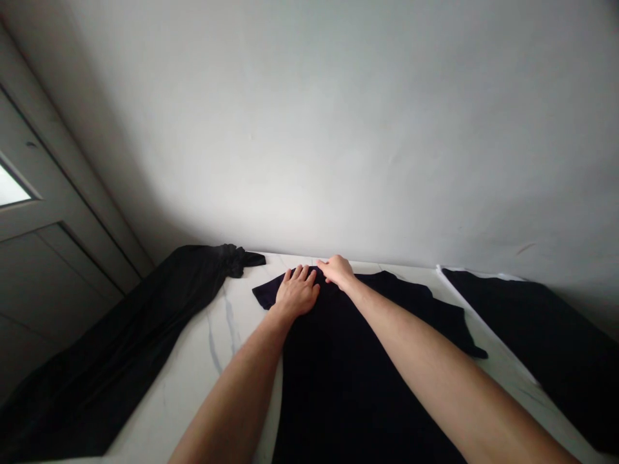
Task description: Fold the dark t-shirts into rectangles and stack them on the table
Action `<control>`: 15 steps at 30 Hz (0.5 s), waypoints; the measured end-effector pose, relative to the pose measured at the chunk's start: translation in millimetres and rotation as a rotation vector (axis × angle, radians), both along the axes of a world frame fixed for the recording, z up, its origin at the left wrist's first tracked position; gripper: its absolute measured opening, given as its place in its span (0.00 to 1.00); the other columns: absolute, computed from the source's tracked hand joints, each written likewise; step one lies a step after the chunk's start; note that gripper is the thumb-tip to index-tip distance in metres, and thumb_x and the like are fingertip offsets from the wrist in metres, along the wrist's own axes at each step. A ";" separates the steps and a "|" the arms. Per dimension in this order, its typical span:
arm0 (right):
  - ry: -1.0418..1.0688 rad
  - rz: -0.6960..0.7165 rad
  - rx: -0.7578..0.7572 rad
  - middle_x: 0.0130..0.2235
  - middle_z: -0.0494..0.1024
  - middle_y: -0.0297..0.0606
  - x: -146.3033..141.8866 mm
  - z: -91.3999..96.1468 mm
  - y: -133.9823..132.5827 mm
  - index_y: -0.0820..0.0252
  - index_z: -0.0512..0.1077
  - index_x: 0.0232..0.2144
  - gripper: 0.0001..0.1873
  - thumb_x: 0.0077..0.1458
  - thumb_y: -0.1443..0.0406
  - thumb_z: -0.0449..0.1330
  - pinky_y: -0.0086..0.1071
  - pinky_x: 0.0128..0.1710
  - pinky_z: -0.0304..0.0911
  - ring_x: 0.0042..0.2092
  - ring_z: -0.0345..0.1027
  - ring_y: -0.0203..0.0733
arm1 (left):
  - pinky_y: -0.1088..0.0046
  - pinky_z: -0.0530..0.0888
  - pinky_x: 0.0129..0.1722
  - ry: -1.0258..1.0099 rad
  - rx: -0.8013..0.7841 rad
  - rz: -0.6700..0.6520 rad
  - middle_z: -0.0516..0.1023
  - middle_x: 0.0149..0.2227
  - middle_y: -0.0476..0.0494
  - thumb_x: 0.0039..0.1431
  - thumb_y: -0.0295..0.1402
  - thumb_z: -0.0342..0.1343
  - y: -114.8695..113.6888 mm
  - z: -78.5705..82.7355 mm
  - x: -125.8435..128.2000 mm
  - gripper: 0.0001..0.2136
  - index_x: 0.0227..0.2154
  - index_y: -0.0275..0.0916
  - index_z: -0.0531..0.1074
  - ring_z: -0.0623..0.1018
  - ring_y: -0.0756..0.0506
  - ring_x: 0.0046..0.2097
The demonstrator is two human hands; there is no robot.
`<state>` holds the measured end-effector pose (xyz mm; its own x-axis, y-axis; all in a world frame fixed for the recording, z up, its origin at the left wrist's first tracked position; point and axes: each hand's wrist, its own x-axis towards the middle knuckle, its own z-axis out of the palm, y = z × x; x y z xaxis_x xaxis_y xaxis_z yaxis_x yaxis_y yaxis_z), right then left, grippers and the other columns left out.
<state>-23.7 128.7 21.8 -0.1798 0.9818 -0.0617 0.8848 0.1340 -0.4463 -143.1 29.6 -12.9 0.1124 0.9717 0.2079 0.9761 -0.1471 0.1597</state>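
Observation:
A black short-sleeved shirt (338, 374) lies spread out on a white, grey-veined table (193, 374), its collar end toward the wall. Flat on the shirt's left shoulder area rests my left hand (297, 291), fingers stretched out and a little apart. My right hand (337, 270) is closed at the top edge by the neckline, its thumb and fingers pinching the shirt's fabric. The shirt's right sleeve (449, 319) fans out beyond my right forearm, which covers part of the body of the shirt.
Along the left side lies a long black garment (145, 335), bunched at its far end. To the right is another dark cloth (546, 341) with a white edge. A pale wall (338, 129) rises behind the table, and a panelled door (43, 258) stands at left.

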 end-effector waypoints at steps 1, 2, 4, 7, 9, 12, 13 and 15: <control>-0.025 -0.022 0.006 0.32 0.85 0.49 -2.5 -0.5 1.4 0.62 0.82 0.34 0.23 0.65 0.51 0.54 0.33 0.40 0.72 0.39 0.81 0.49 | 0.49 0.56 0.68 -0.004 -0.005 0.003 0.62 0.70 0.34 0.72 0.42 0.41 -0.1 0.5 0.1 0.25 0.66 0.38 0.62 0.57 0.36 0.72; -0.047 -0.043 0.018 0.37 0.85 0.52 -4.3 -1.0 2.3 0.63 0.82 0.37 0.23 0.64 0.52 0.55 0.36 0.43 0.72 0.43 0.81 0.52 | 0.49 0.55 0.69 -0.011 -0.013 0.007 0.61 0.70 0.34 0.72 0.42 0.40 -0.1 1.3 0.2 0.25 0.66 0.37 0.62 0.57 0.36 0.72; -0.076 -0.069 0.054 0.46 0.82 0.59 -6.5 -1.8 1.9 0.65 0.81 0.44 0.22 0.64 0.54 0.55 0.41 0.49 0.70 0.51 0.78 0.57 | 0.49 0.55 0.69 -0.025 -0.037 0.018 0.60 0.70 0.33 0.72 0.42 0.40 -0.2 3.1 0.6 0.26 0.66 0.35 0.62 0.56 0.36 0.72; -0.097 -0.077 0.108 0.52 0.79 0.61 -8.6 -2.8 -3.2 0.65 0.78 0.49 0.22 0.67 0.58 0.51 0.45 0.52 0.68 0.54 0.75 0.58 | 0.49 0.54 0.70 -0.038 -0.060 0.034 0.58 0.71 0.31 0.71 0.42 0.41 -0.8 5.6 1.6 0.27 0.67 0.32 0.61 0.56 0.35 0.72; -0.112 -0.085 0.130 0.51 0.80 0.59 -9.4 -3.6 -7.7 0.63 0.77 0.49 0.21 0.69 0.59 0.49 0.43 0.51 0.68 0.53 0.76 0.56 | 0.49 0.54 0.70 -0.040 -0.062 0.047 0.58 0.71 0.31 0.71 0.42 0.41 -1.2 6.3 2.4 0.28 0.67 0.31 0.61 0.56 0.35 0.72; -0.164 -0.102 0.171 0.48 0.81 0.54 -9.4 -5.5 -14.1 0.62 0.74 0.49 0.17 0.69 0.58 0.51 0.40 0.47 0.69 0.51 0.77 0.53 | 0.49 0.54 0.70 -0.034 -0.073 0.070 0.57 0.72 0.33 0.72 0.42 0.40 -1.6 6.3 3.1 0.27 0.67 0.32 0.60 0.55 0.36 0.73; -0.186 -0.096 0.195 0.46 0.81 0.52 -9.1 -6.5 -15.8 0.61 0.73 0.49 0.16 0.69 0.58 0.52 0.39 0.46 0.69 0.50 0.77 0.53 | 0.48 0.53 0.70 -0.032 -0.076 0.076 0.57 0.72 0.34 0.72 0.42 0.39 -1.6 6.6 3.1 0.27 0.67 0.33 0.60 0.55 0.37 0.73; -0.228 -0.062 0.246 0.44 0.82 0.51 -8.3 -8.5 -18.7 0.61 0.70 0.51 0.15 0.69 0.59 0.53 0.38 0.45 0.68 0.48 0.77 0.52 | 0.46 0.53 0.70 -0.027 -0.084 0.095 0.57 0.72 0.34 0.72 0.42 0.40 -1.7 8.7 3.0 0.27 0.67 0.34 0.60 0.54 0.37 0.73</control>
